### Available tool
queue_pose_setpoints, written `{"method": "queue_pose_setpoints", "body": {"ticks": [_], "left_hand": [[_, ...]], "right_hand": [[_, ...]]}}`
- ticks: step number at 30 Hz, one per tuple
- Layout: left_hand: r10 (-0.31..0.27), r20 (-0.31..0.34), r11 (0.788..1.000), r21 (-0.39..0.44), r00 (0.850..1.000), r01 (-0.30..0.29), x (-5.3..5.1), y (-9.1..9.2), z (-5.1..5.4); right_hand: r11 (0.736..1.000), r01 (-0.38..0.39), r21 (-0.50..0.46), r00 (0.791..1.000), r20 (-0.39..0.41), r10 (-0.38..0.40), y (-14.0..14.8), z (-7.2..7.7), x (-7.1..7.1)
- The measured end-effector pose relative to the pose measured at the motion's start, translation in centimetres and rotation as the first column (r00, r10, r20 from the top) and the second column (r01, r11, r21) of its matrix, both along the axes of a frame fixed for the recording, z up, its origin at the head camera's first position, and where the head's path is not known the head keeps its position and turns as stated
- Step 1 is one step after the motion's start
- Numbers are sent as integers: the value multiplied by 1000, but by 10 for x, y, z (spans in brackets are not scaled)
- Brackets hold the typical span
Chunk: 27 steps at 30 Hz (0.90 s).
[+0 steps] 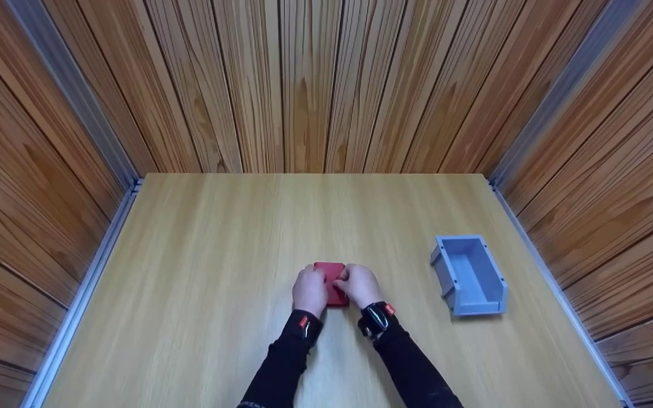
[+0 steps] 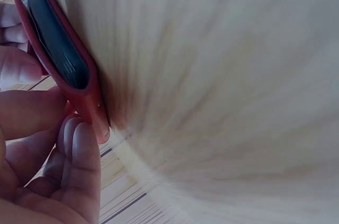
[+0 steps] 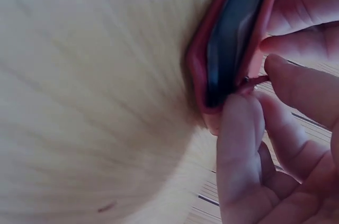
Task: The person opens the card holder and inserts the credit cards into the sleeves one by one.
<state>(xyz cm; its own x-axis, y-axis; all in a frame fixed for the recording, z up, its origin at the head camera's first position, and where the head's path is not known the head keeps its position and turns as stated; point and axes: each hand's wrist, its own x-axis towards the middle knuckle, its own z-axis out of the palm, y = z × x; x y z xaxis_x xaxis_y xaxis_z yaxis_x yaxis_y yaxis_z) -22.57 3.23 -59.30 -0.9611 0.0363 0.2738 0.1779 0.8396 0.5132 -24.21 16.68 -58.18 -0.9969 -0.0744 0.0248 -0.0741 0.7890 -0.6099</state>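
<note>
A red card holder (image 1: 335, 296) lies on the table between the two hands, its dark inner sleeves showing along the edge in both wrist views. My left hand (image 1: 310, 290) grips its left side, the thumb and forefinger on the cover and other fingers curled at the edge. From the right, my right hand (image 1: 362, 284) pinches a small red tab (image 3: 257, 81) at the holder's edge between thumb and finger. The cover looks slightly lifted from the sleeves at one end. The fingers hide part of the holder's sides.
A grey-blue plastic bin (image 1: 476, 283) with a low front stands to the right on the wooden table (image 1: 219, 255). Wood-panelled walls (image 1: 304, 85) close in the back and both sides, with metal rails (image 1: 85, 303) along the table's side edges.
</note>
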Motion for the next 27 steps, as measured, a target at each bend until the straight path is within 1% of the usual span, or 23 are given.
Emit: {"method": "queue_pose_setpoints", "body": {"ticks": [3,10,17,21,27], "left_hand": [[-1,6,1000,1,1000,1,0,0,0],[-2,-46,1000,1,999,2,1,0,-2],[-9,-17,1000,8,1000,10,0,0,-2],[-11,-7,1000,21,1000,11,0,0,-1],[-8,-22,1000,19,1000,9,0,-1,-3]], "right_hand": [[1000,-15,-3,1000,-3,15,1,0,0],[996,-39,75,999,-34,42,1,1,-1],[995,-14,97,1000,7,13,-2,4,-2],[994,-16,113,1000,10,15,-3,5,-3],[988,-16,153,999,51,9,-5,9,-6]]}}
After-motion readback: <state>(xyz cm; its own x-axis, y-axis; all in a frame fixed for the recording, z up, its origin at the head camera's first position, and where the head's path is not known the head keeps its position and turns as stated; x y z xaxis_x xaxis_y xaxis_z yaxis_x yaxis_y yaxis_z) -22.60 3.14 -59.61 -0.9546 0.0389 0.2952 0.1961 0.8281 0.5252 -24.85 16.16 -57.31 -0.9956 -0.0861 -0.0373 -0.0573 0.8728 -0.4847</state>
